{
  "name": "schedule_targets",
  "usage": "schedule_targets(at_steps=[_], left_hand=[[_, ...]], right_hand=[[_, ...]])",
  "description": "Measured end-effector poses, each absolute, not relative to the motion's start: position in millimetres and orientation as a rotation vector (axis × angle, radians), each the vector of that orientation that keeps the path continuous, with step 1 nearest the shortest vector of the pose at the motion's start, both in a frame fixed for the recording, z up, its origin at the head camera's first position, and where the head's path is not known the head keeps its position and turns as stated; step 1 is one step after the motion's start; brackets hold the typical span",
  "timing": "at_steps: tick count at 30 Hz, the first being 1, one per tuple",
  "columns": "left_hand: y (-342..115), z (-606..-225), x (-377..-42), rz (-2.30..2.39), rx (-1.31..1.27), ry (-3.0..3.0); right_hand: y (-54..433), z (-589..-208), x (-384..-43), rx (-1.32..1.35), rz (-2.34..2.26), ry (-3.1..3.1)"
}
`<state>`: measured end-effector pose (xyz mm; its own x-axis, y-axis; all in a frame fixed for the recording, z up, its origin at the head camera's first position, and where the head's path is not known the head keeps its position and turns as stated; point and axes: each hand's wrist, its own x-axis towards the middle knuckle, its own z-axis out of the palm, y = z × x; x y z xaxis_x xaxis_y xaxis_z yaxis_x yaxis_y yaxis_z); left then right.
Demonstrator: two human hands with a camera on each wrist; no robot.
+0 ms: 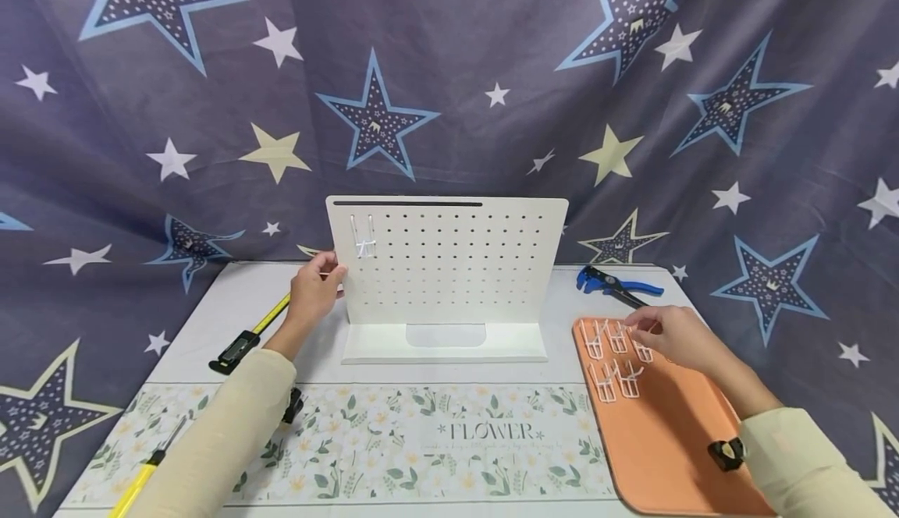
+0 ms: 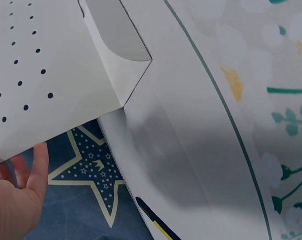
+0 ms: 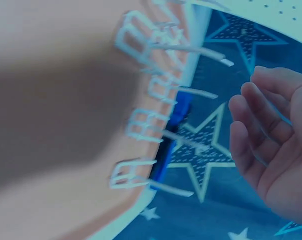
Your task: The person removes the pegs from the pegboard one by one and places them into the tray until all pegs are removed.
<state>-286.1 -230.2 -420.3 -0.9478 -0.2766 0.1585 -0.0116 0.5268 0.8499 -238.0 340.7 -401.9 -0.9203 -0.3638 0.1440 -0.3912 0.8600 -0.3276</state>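
A white pegboard (image 1: 442, 260) stands upright on its base in the middle of the table. One white wire hook (image 1: 364, 239) hangs in its upper left holes. My left hand (image 1: 314, 288) holds the board's left side edge; in the left wrist view several fingers (image 2: 39, 167) reach behind that edge and the thumb is mostly hidden. Over the far end of the orange tray (image 1: 667, 432) is my right hand (image 1: 676, 336), beside several white wire hooks (image 1: 605, 383). In the right wrist view its fingers (image 3: 251, 102) are loosely bent, with nothing between them, apart from the blurred hooks (image 3: 133, 174).
Blue-handled wire strippers (image 1: 618, 282) lie behind the tray. A yellow and black caliper (image 1: 242, 346) and a yellow-handled screwdriver (image 1: 143, 475) lie at the left. A flower-print mat (image 1: 393, 448) covers the table's front. A star-patterned curtain (image 1: 449, 73) hangs behind.
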Motion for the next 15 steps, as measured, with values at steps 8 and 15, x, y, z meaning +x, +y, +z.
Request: schedule_targets(at_steps=[8,15], left_hand=[[-229.6,-420.3,-287.4,-1.379,0.246,-2.503],[-230.1,-421.3,-286.2,-1.373,0.243,-2.503]], right_hand=[[304.3,-380.8,-242.5,0.675,0.514,-2.897],[264.3,-368.4,-252.1,0.770,0.466,-2.894]])
